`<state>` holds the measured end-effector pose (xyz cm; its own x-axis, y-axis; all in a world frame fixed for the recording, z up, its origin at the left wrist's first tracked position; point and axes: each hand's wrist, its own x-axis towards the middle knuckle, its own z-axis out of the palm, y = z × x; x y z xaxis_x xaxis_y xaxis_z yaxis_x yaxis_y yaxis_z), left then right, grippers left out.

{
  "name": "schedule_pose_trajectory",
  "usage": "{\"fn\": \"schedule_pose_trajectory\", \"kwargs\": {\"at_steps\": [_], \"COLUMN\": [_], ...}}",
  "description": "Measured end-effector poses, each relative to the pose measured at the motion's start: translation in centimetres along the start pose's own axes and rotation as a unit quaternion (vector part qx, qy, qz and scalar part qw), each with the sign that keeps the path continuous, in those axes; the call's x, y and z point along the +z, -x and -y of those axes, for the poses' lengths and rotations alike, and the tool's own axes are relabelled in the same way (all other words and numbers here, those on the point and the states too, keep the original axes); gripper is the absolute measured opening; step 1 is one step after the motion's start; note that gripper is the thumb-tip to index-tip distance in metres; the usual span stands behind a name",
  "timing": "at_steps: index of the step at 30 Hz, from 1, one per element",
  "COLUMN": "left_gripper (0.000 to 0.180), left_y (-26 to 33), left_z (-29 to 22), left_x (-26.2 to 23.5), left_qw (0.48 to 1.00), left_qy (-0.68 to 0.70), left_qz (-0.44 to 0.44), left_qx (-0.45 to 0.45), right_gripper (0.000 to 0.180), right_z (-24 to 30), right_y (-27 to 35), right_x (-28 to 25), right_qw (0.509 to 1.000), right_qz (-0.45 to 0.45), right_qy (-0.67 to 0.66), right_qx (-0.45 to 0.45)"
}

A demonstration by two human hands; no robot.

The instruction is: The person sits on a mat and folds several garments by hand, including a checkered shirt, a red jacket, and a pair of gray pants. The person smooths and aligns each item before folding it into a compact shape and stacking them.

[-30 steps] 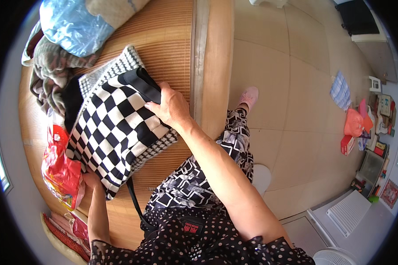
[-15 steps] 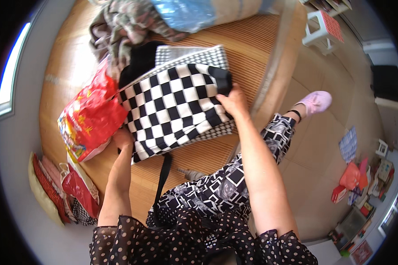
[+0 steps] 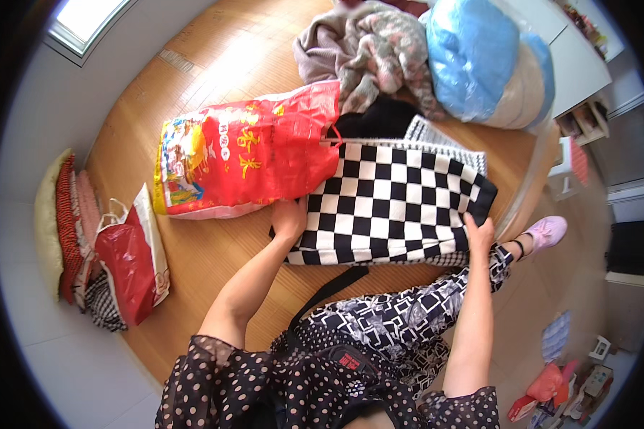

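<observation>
A folded black-and-white checkered knit garment (image 3: 393, 204) lies on the wooden surface in front of me. At its right end, my right hand (image 3: 479, 232) grips the dark edge, thumb on top and fingers tucked under. A red plastic bag (image 3: 254, 154) with a printed picture lies on its side to the left, its right end lapping the garment's left end. There my left hand (image 3: 288, 218) reaches in between bag and garment, its fingers hidden. Below the checkered piece, a houndstooth fabric (image 3: 447, 146) shows at the far edge, with a black cloth (image 3: 379, 121) beyond.
Crumpled patterned fabric (image 3: 379, 53) and a blue plastic-wrapped bundle (image 3: 472, 61) sit at the back. A red-and-white bag (image 3: 132, 261) stands at left beside stacked cushions (image 3: 61, 222). A black strap (image 3: 329, 289) lies near my lap. A stool (image 3: 569, 168) stands on the floor at right.
The view has turned, so everything sits further right. The red bag now lies flatter and more stretched out, its end over the garment's left side. Both hands stay at the garment's ends.
</observation>
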<state>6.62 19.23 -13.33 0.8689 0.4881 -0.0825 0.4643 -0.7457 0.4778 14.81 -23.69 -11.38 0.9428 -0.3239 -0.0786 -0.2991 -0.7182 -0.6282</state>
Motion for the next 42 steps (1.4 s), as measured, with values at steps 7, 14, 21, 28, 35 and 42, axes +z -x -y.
{"fn": "schedule_pose_trajectory", "kwargs": {"at_steps": [7,14,21,28,35,42], "left_gripper": [0.032,0.036,0.004,0.019,0.021,0.021], "left_y": [2.5,-11.1,-8.1,-0.3,1.4,3.6], "left_z": [-5.3,-11.8,-10.3,-4.6,-3.2,-1.5], "left_x": [-11.6,-9.8,-22.1,-30.1,-33.5,-34.7], "left_qw": [0.944,0.754,0.795,0.828,0.822,0.814], "left_qy": [-0.024,-0.352,-0.166,-0.046,0.05,0.059], "left_qz": [0.146,0.086,0.074,-0.051,-0.178,-0.201], "left_qx": [0.294,0.548,0.579,0.557,0.538,0.541], "right_gripper": [0.049,0.033,0.026,0.023,0.049,0.019], "right_z": [1.5,2.7,1.5,14.0,29.9,32.5], "right_y": [4.9,5.5,5.8,8.9,18.0,21.3], "right_x": [-1.5,-0.7,-1.6,0.9,4.2,6.8], "right_qw": [0.963,0.942,0.942,0.91,0.735,0.73], "right_qz": [-0.184,-0.166,-0.17,-0.093,0.095,0.136], "right_qy": [0.153,0.181,0.165,-0.014,-0.254,-0.138], "right_qx": [-0.124,-0.227,-0.236,-0.403,-0.621,-0.656]}}
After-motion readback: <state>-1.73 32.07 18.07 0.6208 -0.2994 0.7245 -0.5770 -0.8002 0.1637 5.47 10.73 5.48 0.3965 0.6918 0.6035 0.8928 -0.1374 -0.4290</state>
